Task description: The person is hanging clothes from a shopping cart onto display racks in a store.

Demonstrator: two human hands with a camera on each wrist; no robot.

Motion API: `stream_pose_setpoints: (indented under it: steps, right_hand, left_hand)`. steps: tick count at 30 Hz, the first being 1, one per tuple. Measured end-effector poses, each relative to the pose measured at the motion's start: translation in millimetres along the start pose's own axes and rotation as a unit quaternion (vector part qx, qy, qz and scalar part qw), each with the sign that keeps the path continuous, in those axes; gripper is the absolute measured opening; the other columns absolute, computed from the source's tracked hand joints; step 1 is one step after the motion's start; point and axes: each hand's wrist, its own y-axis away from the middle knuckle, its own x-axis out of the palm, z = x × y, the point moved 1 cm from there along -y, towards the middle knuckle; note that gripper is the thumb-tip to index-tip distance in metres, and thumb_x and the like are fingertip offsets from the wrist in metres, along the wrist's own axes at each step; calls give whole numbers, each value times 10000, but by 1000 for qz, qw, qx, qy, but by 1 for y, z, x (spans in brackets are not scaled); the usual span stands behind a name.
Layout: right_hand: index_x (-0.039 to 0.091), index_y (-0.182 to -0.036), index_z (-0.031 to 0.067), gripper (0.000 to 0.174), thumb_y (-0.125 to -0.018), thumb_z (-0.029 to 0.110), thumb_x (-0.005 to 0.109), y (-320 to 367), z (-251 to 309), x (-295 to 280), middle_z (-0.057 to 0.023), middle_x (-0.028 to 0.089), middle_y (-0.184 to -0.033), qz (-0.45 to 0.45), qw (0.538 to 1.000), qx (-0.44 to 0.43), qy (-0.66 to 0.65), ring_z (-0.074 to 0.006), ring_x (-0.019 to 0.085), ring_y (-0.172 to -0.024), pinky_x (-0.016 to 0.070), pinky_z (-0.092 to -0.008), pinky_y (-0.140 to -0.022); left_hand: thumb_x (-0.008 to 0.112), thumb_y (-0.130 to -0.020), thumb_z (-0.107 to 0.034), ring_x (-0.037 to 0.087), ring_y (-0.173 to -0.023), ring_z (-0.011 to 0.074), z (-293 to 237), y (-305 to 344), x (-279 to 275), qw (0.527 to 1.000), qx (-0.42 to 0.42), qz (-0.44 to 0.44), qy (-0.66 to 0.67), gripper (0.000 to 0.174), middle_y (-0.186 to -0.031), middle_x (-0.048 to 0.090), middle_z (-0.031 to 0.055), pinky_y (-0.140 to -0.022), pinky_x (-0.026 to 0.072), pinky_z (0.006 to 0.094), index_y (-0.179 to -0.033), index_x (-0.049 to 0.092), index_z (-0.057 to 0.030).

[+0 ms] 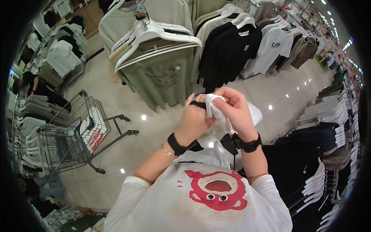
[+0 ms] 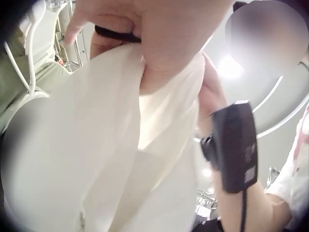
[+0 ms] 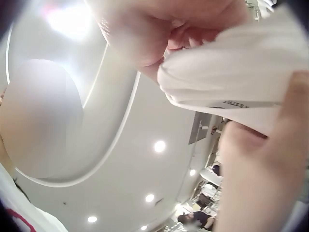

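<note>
Both hands hold a white cloth [image 1: 255, 114] in front of the chest; in the right wrist view a line of small dark lettering shows on the cloth [image 3: 227, 82]. My right hand [image 1: 236, 112] pinches the upper folds between thumb and fingers. On the other side, my left hand [image 1: 195, 120] grips the near edge, its thumb reaching into the folds of the cloth [image 2: 96, 125] in the left wrist view. A black band [image 1: 198, 104] runs across the left fingers. Cloth and knuckles hide some of the fingertips.
A rack with a green shirt [image 1: 162, 77] on white hangers stands straight ahead, black shirts [image 1: 230, 50] beside it. To the left is a wire shopping cart [image 1: 73, 133] holding a white bag with red print. Dark clothes [image 1: 290, 162] hang close by the right arm. A person [image 1: 42, 89] is at far left.
</note>
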Motion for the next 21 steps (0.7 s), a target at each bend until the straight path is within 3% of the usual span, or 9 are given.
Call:
stream_pose_setpoints:
  steps: [3, 6, 8, 10, 12, 15, 16, 18, 21]
  right_hand:
    - [585, -833, 13, 81, -782, -29, 630, 6, 27, -17, 48, 549, -714, 22, 998, -60, 23, -3, 484, -649, 372, -167, -584]
    - [591, -843, 40, 136, -735, -40, 616, 9, 15, -56, 52, 444, -600, 46, 978, -61, 194, -32, 352, -537, 303, -197, -508]
    - [588, -866, 51, 165, -723, -26, 611, 11, 15, -38, -53, 473, -581, 71, 889, -119, 436, -131, 441, -494, 361, -258, -489]
    - [544, -936, 54, 208, -741, -7, 583, 7, -5, -22, -143, 554, -697, 45, 838, -221, 496, -312, 574, -622, 463, -400, -570]
    - [535, -943, 62, 214, -740, -7, 543, 1, -20, -20, -122, 545, -721, 37, 763, -202, 612, -302, 579, -639, 477, -373, -569]
    - [551, -933, 62, 211, -737, -7, 517, -19, -24, -30, -108, 535, -742, -37, 736, -277, 617, -301, 580, -656, 486, -356, -569]
    - [569, -928, 61, 233, -716, -30, 535, -30, -20, -38, -99, 532, -759, -89, 741, -321, 583, -299, 575, -668, 478, -354, -562]
    - [587, -925, 62, 275, -685, -66, 548, -38, -16, -52, -106, 540, -770, -163, 794, -256, 527, -304, 570, -681, 473, -356, -578]
    - [604, -917, 62, 308, -657, -94, 551, -48, -29, -63, -118, 551, -778, -156, 814, -184, 529, -306, 572, -698, 474, -348, -602]
  left_hand:
    - [627, -628, 0, 593, -842, 288, 1, -9, -12, 995, 11, -81, -56, 240, -827, 625, 104, -966, 378, 474, -862, 595, -45]
    - [604, -621, 8, 595, -789, 298, 29, 3, -40, 995, 73, -40, -55, 223, -764, 614, 95, -960, 390, 467, -835, 576, -47]
    - [593, -624, 13, 594, -763, 300, 32, -4, -60, 990, 90, -32, -101, 223, -768, 617, 91, -960, 392, 463, -837, 578, -50]
    - [582, -627, 19, 593, -738, 302, 32, -10, -80, 983, 103, -24, -148, 225, -771, 619, 86, -960, 395, 460, -839, 580, -54]
    - [574, -643, 15, 600, -749, 286, 33, -16, -100, 981, 46, 8, -188, 224, -793, 629, 71, -961, 396, 453, -853, 585, -62]
    - [576, -653, 14, 618, -781, 258, 33, -15, -117, 977, 24, -15, -213, 254, -830, 643, 77, -973, 383, 459, -890, 598, -73]
    - [576, -659, 14, 622, -788, 250, 34, -14, -122, 972, 29, -58, -225, 263, -839, 646, 79, -983, 373, 464, -905, 602, -73]
    - [591, -658, 12, 624, -762, 261, 36, -9, -130, 965, 22, -88, -246, 247, -842, 650, 91, -898, 441, 404, -892, 612, -61]
    - [604, -722, -51, 617, -691, 299, 54, 3, -124, 985, -150, -62, -61, 111, -743, 628, 152, -593, 468, 311, -822, 609, -4]
